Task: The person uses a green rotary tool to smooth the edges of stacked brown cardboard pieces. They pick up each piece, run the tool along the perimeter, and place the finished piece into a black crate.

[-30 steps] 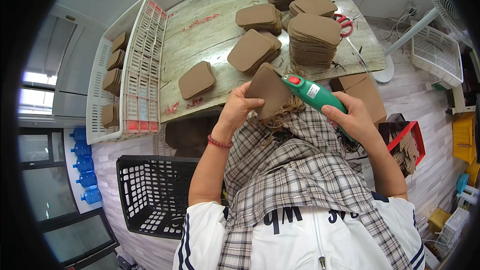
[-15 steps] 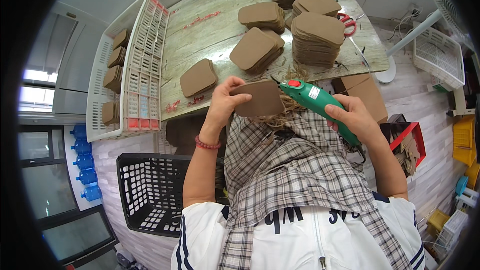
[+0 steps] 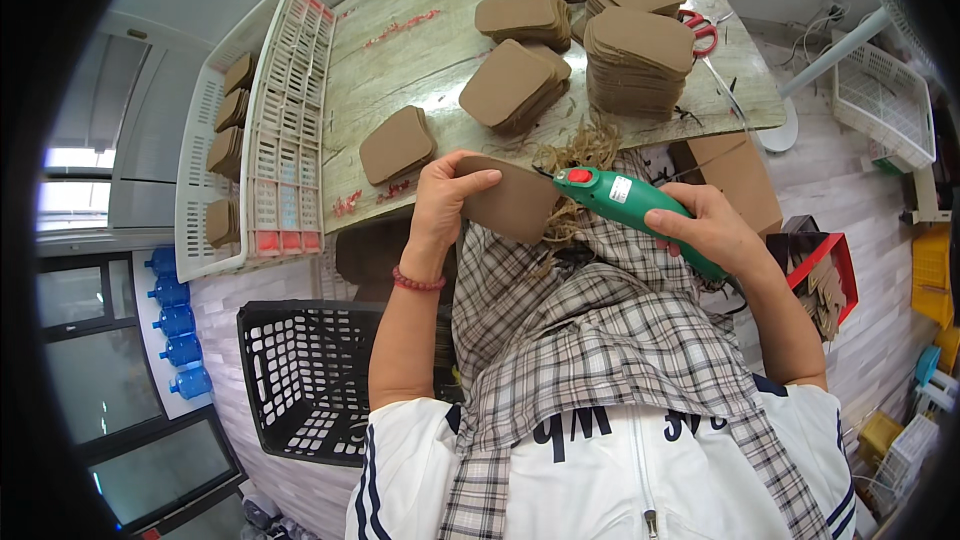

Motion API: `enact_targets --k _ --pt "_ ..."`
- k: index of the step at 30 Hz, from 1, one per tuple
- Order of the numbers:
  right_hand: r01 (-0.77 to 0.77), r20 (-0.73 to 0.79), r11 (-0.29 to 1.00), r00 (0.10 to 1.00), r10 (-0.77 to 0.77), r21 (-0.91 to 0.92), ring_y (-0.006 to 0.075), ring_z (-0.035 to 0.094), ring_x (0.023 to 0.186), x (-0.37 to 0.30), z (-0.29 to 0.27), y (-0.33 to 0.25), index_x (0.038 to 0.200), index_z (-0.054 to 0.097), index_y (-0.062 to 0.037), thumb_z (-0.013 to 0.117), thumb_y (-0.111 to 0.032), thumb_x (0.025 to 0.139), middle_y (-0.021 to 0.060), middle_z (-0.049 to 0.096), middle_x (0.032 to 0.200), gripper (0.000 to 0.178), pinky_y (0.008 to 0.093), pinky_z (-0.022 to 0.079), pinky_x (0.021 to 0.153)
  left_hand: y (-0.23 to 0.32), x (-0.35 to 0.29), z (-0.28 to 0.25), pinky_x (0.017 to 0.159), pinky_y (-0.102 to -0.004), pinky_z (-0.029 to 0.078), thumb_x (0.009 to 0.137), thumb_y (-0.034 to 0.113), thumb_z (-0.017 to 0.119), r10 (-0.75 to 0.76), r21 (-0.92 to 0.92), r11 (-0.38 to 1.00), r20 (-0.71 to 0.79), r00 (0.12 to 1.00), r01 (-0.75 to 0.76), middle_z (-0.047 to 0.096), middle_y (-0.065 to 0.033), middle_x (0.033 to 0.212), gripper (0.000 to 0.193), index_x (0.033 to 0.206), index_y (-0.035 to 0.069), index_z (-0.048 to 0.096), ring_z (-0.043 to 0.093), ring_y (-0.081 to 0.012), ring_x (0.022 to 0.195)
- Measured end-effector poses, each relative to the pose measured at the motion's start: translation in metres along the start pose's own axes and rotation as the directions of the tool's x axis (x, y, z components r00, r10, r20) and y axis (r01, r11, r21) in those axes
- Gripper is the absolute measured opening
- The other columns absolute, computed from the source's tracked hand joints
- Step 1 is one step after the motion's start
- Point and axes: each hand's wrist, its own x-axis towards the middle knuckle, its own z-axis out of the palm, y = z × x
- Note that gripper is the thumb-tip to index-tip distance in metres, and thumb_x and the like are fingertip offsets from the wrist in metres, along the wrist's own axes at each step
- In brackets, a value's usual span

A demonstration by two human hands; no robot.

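My left hand (image 3: 440, 202) pinches a brown rounded-corner pad (image 3: 512, 206) by its left edge, thumb on top, above my lap. My right hand (image 3: 722, 230) is wrapped round the body of a green handheld power trimmer (image 3: 625, 202) with a red switch. Its dark, narrow tip meets or nearly meets the pad's upper right corner; contact cannot be made out. Curly tan trimmings (image 3: 588, 145) lie at the table edge and on my plaid apron (image 3: 560, 310) beside the pad. A small group of similar pads (image 3: 397, 145) rests on the table beyond my left hand.
Several pad stacks (image 3: 640, 45) stand on the table (image 3: 385, 65), with red-handled scissors (image 3: 703, 35) beside them. White baskets (image 3: 290, 120), some holding pads, stand at left. A black crate (image 3: 300, 375) is by my left arm, a red-rimmed box (image 3: 828, 285) at right.
The pad has turned clockwise, its right side now lower. My left hand has shifted slightly left, and the trimmer's tip has moved a little down with my right hand's grip kept.
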Motion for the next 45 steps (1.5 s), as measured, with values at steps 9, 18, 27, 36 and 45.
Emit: enact_targets --k 9,18,27,36,45 --pt "0.029 -0.026 1.0 0.999 -0.029 -0.008 0.0077 0.053 0.055 0.004 0.006 0.002 0.094 0.064 0.0034 0.066 -0.033 0.085 0.002 0.057 0.065 0.037 0.0232 0.043 0.053 0.001 0.002 0.011 0.066 -0.0242 0.051 0.075 -0.001 0.071 -0.114 0.068 0.992 0.082 0.99 0.109 0.068 -0.0059 0.081 0.015 0.089 0.0 0.065 0.063 -0.0112 0.07" --pt "0.026 -0.015 0.999 1.0 -0.026 0.018 0.0076 0.052 0.056 0.008 0.013 -0.004 0.092 0.064 0.0026 0.066 -0.033 0.086 0.002 0.057 0.066 0.037 0.0227 0.043 0.053 -0.001 0.005 0.013 0.07 -0.024 0.051 0.074 -0.002 0.073 -0.248 0.181 0.961 0.223 0.943 0.21 0.068 -0.0055 0.083 0.018 0.089 0.001 0.064 0.063 -0.0116 0.073" --pt "0.08 -0.094 0.989 0.993 -0.068 0.127 0.0079 0.053 0.059 0.022 0.024 0.004 0.093 0.062 0.0031 0.064 -0.031 0.088 0.0029 0.058 0.069 0.034 0.0237 0.043 0.054 0.023 -0.001 -0.006 0.078 -0.0267 0.052 0.075 -0.007 0.066 -0.041 0.15 0.988 0.097 0.994 0.026 0.063 -0.0058 0.098 0.051 0.123 0.005 0.054 0.063 -0.0133 0.086" --pt "0.078 -0.182 0.989 0.982 -0.054 0.125 0.0079 0.054 0.062 0.01 0.015 0.02 0.096 0.061 0.0023 0.062 -0.031 0.09 0.0034 0.058 0.072 0.034 0.0235 0.045 0.056 0.007 0.058 -0.14 0.095 -0.0408 0.04 0.084 0.013 0.066 0.676 0.891 0.454 -0.348 0.649 0.004 0.056 -0.0154 0.119 0.037 0.118 0.004 0.055 0.051 -0.0279 0.111" --pt "0.069 -0.223 0.993 0.974 -0.046 0.098 0.0075 0.054 0.062 0.011 0.017 0.035 0.098 0.061 0.0012 0.063 -0.029 0.089 0.0027 0.058 0.074 0.031 0.0225 0.045 0.057 -0.017 0.102 -0.015 0.111 -0.0548 0.014 0.079 0.036 0.068 0.565 0.993 0.066 0.04 0.824 -0.093 0.044 -0.0192 0.135 0.056 0.122 0.003 0.056 0.023 -0.0368 0.135"
